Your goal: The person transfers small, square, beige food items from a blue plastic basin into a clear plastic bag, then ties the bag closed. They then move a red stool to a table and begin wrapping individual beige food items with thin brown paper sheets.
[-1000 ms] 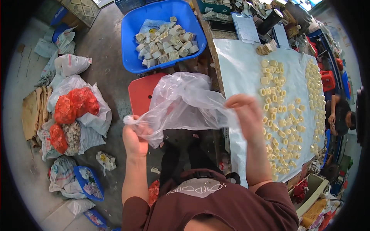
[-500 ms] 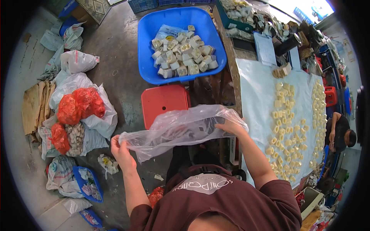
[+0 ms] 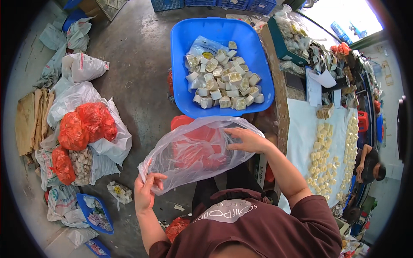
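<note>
Between my hands a clear plastic bag (image 3: 185, 178) is spread wide, its mouth gaping. My left hand (image 3: 147, 189) is closed on the bag's left edge, fingers curled. At the right end of the mouth, my right hand (image 3: 248, 139) has its fingers stretched apart and lies against the film; I see nothing gripped in it. A red stool (image 3: 180, 121) shows behind and through the film. Just beyond it sits a blue tub (image 3: 180, 94) holding many small whitish square pieces (image 3: 234, 77) and a printed plastic bag (image 3: 204, 44).
To the right, a table with a pale blue sheet (image 3: 299, 129) bears rows of cream ring-like pieces (image 3: 322, 146). Filled white sacks (image 3: 88, 69) and red bags (image 3: 88, 124) line the left. Blue crates (image 3: 167, 4) stand at the back. Another person (image 3: 368, 165) is at far right.
The bag has gone from a narrow, stretched strip to a wide-open mouth. My right hand's fingers have spread, my left hand has moved slightly right and nearer, and the view has shifted.
</note>
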`<action>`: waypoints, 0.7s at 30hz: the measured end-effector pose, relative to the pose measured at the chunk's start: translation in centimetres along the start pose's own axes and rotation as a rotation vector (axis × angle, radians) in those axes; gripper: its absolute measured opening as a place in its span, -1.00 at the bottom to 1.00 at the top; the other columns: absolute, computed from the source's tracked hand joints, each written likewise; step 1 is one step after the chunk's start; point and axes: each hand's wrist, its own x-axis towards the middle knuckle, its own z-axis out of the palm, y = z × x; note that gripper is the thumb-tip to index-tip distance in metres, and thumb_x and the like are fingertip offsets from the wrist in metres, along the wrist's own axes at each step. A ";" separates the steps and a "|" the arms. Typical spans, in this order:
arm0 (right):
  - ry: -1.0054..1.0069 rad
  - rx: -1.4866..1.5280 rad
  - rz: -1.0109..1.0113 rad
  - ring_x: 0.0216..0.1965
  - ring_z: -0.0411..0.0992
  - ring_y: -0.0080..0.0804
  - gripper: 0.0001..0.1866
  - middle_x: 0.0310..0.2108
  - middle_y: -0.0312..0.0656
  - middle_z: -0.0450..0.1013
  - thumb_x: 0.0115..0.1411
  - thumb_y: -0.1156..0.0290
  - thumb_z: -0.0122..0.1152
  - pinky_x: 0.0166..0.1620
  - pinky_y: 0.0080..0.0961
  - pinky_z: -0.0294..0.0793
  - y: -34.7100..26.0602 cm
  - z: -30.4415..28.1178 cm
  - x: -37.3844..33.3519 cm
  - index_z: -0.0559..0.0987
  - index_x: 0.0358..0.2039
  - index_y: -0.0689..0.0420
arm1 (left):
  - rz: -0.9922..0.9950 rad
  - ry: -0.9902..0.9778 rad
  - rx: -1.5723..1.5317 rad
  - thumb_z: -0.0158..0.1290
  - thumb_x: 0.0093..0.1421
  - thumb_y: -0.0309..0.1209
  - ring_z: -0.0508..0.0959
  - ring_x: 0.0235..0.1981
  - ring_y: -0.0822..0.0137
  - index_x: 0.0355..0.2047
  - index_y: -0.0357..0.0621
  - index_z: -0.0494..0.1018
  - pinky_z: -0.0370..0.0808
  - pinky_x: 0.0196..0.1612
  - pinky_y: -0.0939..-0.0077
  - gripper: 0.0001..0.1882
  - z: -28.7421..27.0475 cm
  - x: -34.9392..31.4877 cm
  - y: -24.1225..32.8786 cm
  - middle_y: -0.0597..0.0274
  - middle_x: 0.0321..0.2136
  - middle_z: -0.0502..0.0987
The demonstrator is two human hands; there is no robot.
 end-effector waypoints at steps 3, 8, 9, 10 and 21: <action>0.068 0.453 -0.085 -0.18 0.44 -0.28 -0.36 -0.13 -0.06 0.44 0.08 0.24 0.19 -0.07 -0.42 0.40 0.6 -2.7 4.1 0.23 0.13 0.18 | 0.020 0.035 -0.063 -0.08 0.18 -0.40 0.38 -0.66 0.47 0.17 -0.31 0.08 0.31 -0.54 0.66 -0.43 -1.1 0.9 -0.5 0.04 -0.47 0.53; 0.311 0.210 -0.060 -0.18 0.45 -0.28 -0.55 -0.19 -0.07 0.48 0.08 0.28 0.16 -0.08 -0.42 0.40 2.6 -9.1 14.7 0.41 -0.06 0.25 | 0.025 0.204 -0.088 -0.12 0.19 -0.41 0.37 -0.64 0.46 0.11 -0.34 0.16 0.30 -0.53 0.65 -0.52 -1.1 1.7 -1.6 0.03 -0.48 0.52; 0.291 0.110 -0.103 -0.14 0.43 -0.24 -0.55 -0.15 -0.06 0.45 0.07 0.27 0.16 -0.05 -0.39 0.39 3.7 -9.8 17.4 0.42 -0.06 0.24 | 0.031 0.238 -0.110 -0.13 0.19 -0.43 0.37 -0.64 0.46 0.10 -0.34 0.18 0.31 -0.52 0.63 -0.54 -0.5 1.9 -1.6 0.03 -0.49 0.52; 0.268 0.010 -0.156 -0.10 0.40 -0.19 -0.56 -0.12 -0.05 0.43 0.06 0.27 0.15 -0.03 -0.37 0.37 4.7 -10.6 20.5 0.42 -0.07 0.23 | 0.017 0.310 -0.097 -0.13 0.19 -0.43 0.37 -0.64 0.45 0.09 -0.34 0.19 0.31 -0.52 0.62 -0.54 -0.2 2.1 -2.1 0.02 -0.49 0.52; 0.441 -0.974 -0.435 0.11 0.17 -0.17 -0.53 0.10 -0.16 0.18 -0.11 0.25 0.27 0.08 0.08 0.13 11.7 -10.0 44.9 0.48 -0.11 -0.06 | -0.309 0.629 -0.135 0.01 0.17 -0.33 0.38 -0.63 0.43 0.13 -0.22 0.21 0.34 -0.50 0.56 -0.47 4.7 5.5 -7.2 0.07 -0.51 0.52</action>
